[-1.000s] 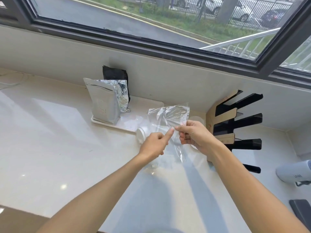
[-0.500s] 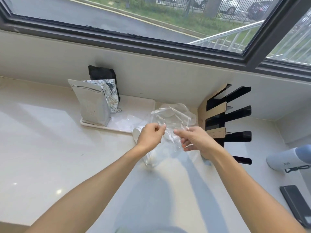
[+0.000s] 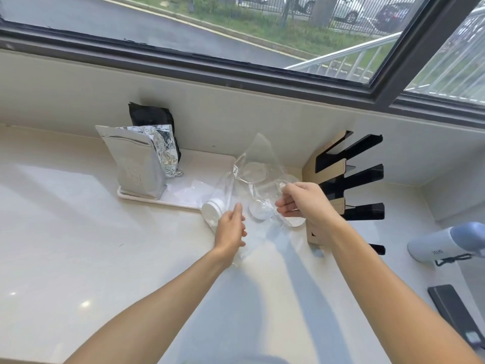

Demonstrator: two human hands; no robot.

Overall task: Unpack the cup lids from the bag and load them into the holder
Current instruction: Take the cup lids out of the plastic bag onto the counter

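Both forearms reach toward 12 o'clock over the white tabletop (image 3: 78, 232). The right hand (image 3: 301, 203) pinches the clear crinkled plastic bag (image 3: 252, 164) holding round translucent cup lids (image 3: 260, 209), at 9 o'clock of the black-and-wood slotted holder (image 3: 349, 179). The left hand (image 3: 231, 229), fingers straight, holds nothing.

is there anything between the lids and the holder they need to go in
Only the clear plastic bag: the lids lie among its crumpled film. The right hand pinches a clear piece beside the holder, though bag or lid is unclear. The left hand is open near the bag. Nothing else visibly blocks the slots.
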